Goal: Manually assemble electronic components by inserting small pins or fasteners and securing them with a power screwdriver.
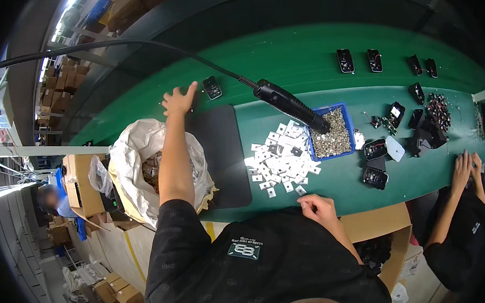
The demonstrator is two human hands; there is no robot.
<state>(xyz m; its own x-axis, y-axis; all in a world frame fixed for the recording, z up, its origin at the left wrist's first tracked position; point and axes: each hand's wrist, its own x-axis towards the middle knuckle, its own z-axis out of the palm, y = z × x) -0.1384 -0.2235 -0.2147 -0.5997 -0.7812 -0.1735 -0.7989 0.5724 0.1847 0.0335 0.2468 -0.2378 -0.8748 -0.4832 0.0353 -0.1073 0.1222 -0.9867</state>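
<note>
My left hand (179,101) reaches far across to the green conveyor belt, fingers spread. Just right of it lies a black rectangular plastic housing (212,88) with small parts and wires inside; another dark object is partly hidden by the hand. My right hand (319,208) rests at the near table edge with its fingers curled in, and no object shows in them. Beyond it spreads a pile of small white square pieces (283,162) with dark centres. A blue tray (355,136) of small metal screws stands behind the pile, and a black electric screwdriver (289,103) hangs with its tip over the tray.
A black mat (226,156) lies left of the white pieces. Under my left arm stands a white sack (130,148) holding small parts. Several open black housings (375,149) and a heap of wired components (438,112) lie to the right, near a co-worker's hands (463,171). A cardboard box (379,220) sits below the edge.
</note>
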